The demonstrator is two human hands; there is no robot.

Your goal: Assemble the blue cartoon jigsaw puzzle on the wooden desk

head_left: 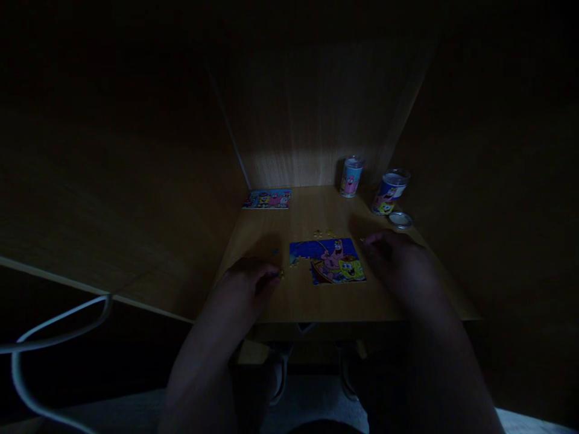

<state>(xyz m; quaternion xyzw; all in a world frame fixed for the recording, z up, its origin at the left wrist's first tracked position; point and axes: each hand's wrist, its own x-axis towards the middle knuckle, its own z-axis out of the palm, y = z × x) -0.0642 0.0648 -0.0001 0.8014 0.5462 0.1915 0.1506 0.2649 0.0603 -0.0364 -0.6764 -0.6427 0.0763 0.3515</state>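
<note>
A partly joined jigsaw puzzle (332, 259) lies on the wooden table, with a pink starfish and a yellow sponge figure on blue. Its lower left part is open. Left of that gap, my left hand (248, 277) pinches a small yellowish puzzle piece (281, 273) between thumb and finger. My right hand (391, 253) is closed in a pinch just off the puzzle's upper right corner, a tiny yellowish piece (362, 241) showing at the fingertips. Two loose puzzle pieces (318, 234) sit above the puzzle. A darker piece (275, 252) rests near my left hand.
At the back right stand a clear-topped can (350, 178) and a larger one (389, 193), both with cartoon prints. A round metal lid (400, 220) lies beside them. A cartoon picture panel (268, 199) is at the back left. Wooden walls (294, 120) enclose the table (289, 307).
</note>
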